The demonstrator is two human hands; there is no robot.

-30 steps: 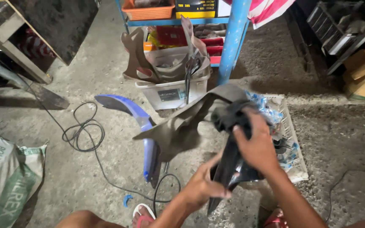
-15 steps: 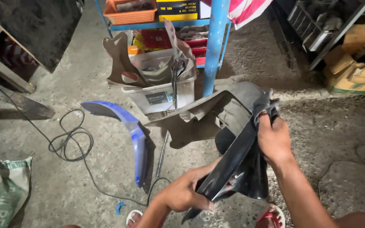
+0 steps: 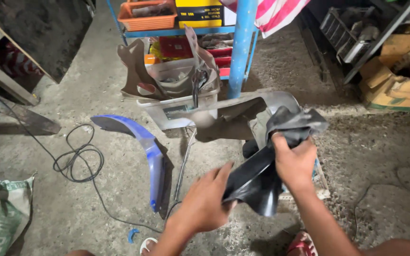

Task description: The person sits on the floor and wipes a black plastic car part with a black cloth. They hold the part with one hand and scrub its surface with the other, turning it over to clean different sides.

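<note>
Harsh light from near the camera brightens the centre, corners fall dark, edges bend slightly.

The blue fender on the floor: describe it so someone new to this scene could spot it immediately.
Start at the blue shelf post and the white plastic bin of parts at its foot. Just left of the bin, on the concrete floor, lies the blue fender, beside a coiled black cable. It is the only long, curved, glossy blue piece there; the panels nearby are grey.

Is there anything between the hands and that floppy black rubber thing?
Nothing visible. The right hand grips the black rubber piece near its top, and the left hand touches its lower edge. The grey plastic panel lies behind it.
</note>
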